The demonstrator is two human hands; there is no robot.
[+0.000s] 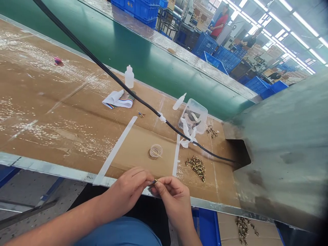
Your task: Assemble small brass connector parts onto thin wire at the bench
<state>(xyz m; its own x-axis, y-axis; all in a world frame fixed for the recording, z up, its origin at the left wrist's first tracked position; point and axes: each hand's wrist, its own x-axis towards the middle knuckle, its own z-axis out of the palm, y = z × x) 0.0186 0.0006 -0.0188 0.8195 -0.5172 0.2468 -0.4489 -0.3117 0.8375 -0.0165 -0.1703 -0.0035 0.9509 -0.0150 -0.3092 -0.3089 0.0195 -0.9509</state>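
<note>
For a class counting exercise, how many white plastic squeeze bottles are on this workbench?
2. One bottle stands upright behind the folded ribbon cable; another bottle lies beside the clear plastic tub, which may hide more.

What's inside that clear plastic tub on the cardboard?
The clear plastic tub holds crumpled white strips and some dark pieces. They cover its bottom, so anything lying beneath them can't be seen.
</note>
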